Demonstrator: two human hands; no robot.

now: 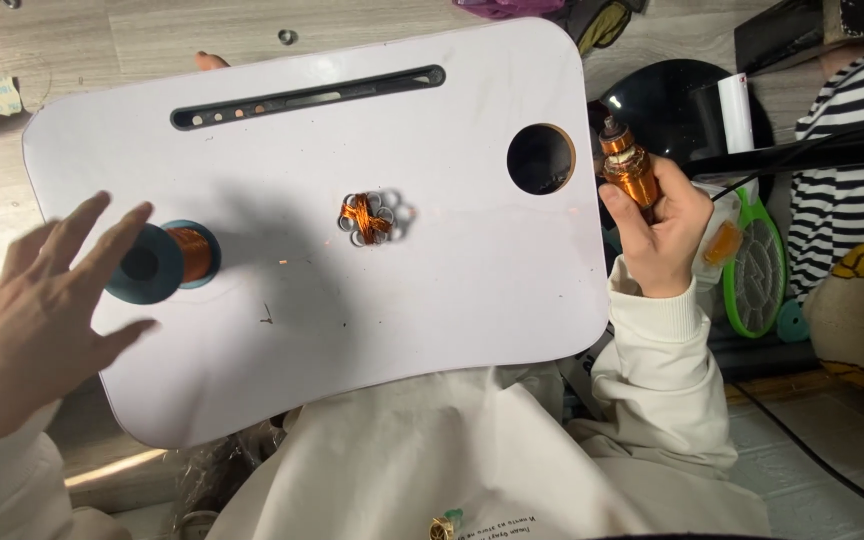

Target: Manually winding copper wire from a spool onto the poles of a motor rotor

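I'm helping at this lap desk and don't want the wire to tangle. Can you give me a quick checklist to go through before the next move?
1. Left hand free to take the copper wire spool: ok, fingers spread, touching or just above its near flange, nothing gripped.
2. Spool steady on the white lap desk: ok, lying on its side, away from the edges.
3. Right hand holds the wound coil firmly: ok, fingers closed around it, beyond the desk's right edge.
4. Ring cluster wrapped with copper wire out of the way: ok, mid-desk, apart from both hands.
5. Wire running between spool and coil: cannot tell, too thin to see.
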